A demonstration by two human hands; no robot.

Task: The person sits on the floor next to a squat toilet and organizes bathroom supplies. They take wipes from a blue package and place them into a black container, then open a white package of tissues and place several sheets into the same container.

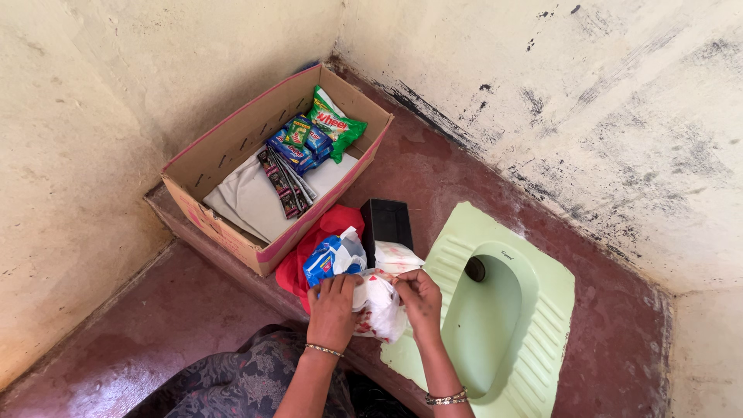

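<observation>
My left hand [333, 310] and my right hand [420, 300] both grip a white plastic bag with red print [379, 306], pulling at its top. A blue and white packet [329, 259] sticks up just behind my left hand. Beneath it lies a red bag [309, 244]. A black rectangular box [387, 222] stands beyond the packet. Both wrists wear bangles.
An open cardboard box [224, 155] in the corner holds a green packet [334, 124], blue packets [298, 147], sachet strips [285, 182] and white cloth [255, 201]. A pale green squat toilet pan [534, 310] lies to the right in the dark red floor [155, 325]. Stained walls enclose the corner.
</observation>
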